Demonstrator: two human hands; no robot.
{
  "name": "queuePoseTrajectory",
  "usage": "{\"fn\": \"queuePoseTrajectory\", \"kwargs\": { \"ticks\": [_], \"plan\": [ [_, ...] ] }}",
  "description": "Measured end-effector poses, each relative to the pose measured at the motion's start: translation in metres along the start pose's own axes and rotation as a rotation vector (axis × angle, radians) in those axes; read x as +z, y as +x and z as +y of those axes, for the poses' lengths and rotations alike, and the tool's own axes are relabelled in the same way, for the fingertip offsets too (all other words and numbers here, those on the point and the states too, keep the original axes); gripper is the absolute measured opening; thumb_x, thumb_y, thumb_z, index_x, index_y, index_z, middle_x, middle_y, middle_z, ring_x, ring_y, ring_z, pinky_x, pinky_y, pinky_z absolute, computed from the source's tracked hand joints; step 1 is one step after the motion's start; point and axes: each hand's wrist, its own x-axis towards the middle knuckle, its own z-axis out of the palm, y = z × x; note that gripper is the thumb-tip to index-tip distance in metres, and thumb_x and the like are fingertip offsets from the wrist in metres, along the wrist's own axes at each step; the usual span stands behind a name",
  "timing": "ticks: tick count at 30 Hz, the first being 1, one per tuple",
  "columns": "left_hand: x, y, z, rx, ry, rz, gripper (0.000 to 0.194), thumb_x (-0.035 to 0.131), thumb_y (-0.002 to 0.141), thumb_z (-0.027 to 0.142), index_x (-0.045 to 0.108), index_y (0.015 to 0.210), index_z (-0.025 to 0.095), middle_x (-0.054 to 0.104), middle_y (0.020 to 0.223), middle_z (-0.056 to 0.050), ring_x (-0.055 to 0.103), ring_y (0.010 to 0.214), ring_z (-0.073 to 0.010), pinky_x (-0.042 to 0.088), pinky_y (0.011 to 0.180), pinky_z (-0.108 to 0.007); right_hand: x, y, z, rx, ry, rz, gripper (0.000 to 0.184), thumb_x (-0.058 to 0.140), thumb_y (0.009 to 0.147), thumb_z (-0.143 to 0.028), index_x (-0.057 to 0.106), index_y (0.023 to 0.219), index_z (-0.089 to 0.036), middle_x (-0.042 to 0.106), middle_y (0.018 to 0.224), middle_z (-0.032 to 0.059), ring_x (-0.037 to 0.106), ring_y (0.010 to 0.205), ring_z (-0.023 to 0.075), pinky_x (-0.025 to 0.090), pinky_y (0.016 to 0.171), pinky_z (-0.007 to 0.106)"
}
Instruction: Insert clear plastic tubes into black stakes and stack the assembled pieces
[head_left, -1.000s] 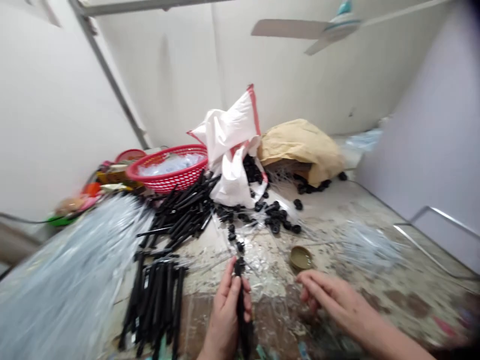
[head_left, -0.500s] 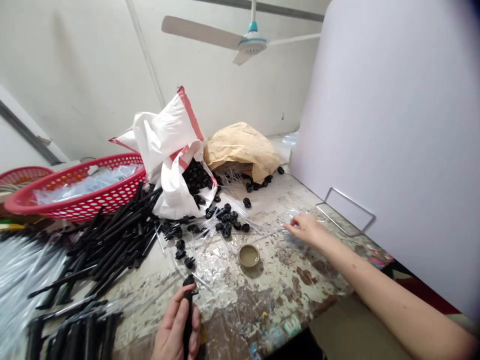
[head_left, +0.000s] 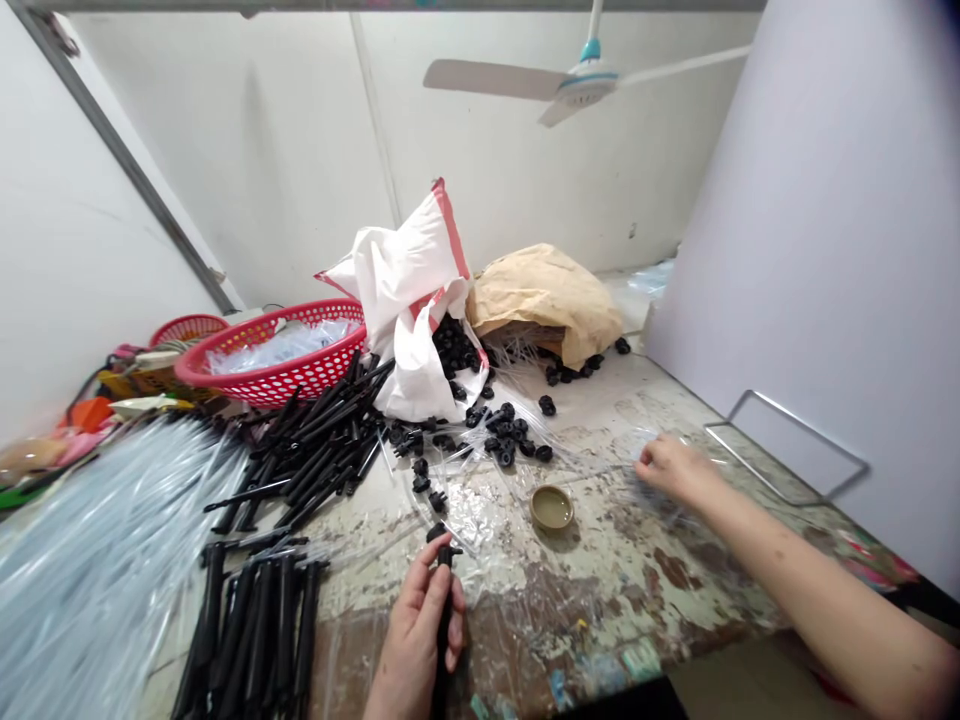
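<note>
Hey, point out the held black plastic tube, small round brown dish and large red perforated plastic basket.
Held black plastic tube [head_left: 444, 648], head view: middle of its shaft.
Small round brown dish [head_left: 551, 494], head view: far inner wall.
Large red perforated plastic basket [head_left: 301, 382], head view: front wall.

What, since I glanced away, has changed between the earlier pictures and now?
The right hand has moved rightward and forward from beside the small bowl to the clear strands; whether it grips any is unclear. The view turned right, then partly back. The left hand still holds a black tube; bowl, red basket and white sack stayed put.
</note>
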Motion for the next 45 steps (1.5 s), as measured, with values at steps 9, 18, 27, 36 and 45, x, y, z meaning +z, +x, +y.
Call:
{"fn": "queuePoseTrajectory", "kwargs": {
  "ticks": [9,18,27,36,45],
  "plan": [
    [-0.007,0.001,-0.002,0.0,0.002,-0.055,0.055,0.059,0.074,0.049,0.047,0.12,0.022,0.052,0.062,0.005,0.037,0.037,-0.0045,0.028,0.031,-0.014,-0.021,0.0,0.0,0.031,0.118,-0.008,0.024,0.043,0.078,-0.016,0.065,0.086,-0.012,0.067,0.079,0.0118,0.06,0.072,0.0217,0.039,0.059,0.028],
    [-0.002,-0.005,0.006,0.003,-0.046,-0.058,0.056,0.061,0.076,0.042,0.045,0.125,0.019,0.055,0.066,0.003,0.039,0.043,-0.0046,0.029,0.035,-0.013,-0.04,-0.046,-0.06,-0.434,0.482,-0.092,0.023,0.05,0.085,-0.031,0.07,0.094,-0.023,0.069,0.093,0.0024,0.061,0.081,0.0175,0.045,0.071,0.027],
    [-0.007,-0.002,-0.002,0.02,0.006,-0.101,0.029,0.058,0.079,0.039,0.053,0.097,0.017,0.06,0.072,0.0,0.042,0.045,-0.0048,0.031,0.037,-0.014,-0.032,-0.057,-0.093,-0.701,-0.073,0.115,0.018,0.054,0.085,-0.014,0.069,0.081,-0.023,0.067,0.078,0.0022,0.051,0.084,0.0201,0.026,0.072,0.031],
    [-0.009,0.0,-0.001,0.013,-0.023,-0.118,0.029,0.059,0.079,0.037,0.053,0.097,0.016,0.06,0.074,-0.001,0.045,0.051,-0.0063,0.034,0.042,-0.016,-0.036,-0.066,-0.095,-0.608,0.14,0.13,0.016,0.054,0.085,-0.021,0.068,0.077,-0.022,0.068,0.079,0.0035,0.054,0.081,0.0211,0.031,0.075,0.036],
    [-0.016,0.001,-0.006,0.018,-0.137,-0.166,0.025,0.052,0.085,0.033,0.052,0.103,0.017,0.059,0.077,-0.001,0.047,0.048,-0.0055,0.033,0.039,-0.015,-0.033,-0.113,-0.153,-0.469,0.968,-0.233,0.017,0.054,0.081,-0.032,0.066,0.083,-0.02,0.065,0.074,0.0011,0.058,0.065,0.014,0.045,0.06,0.026]
  ]
}}
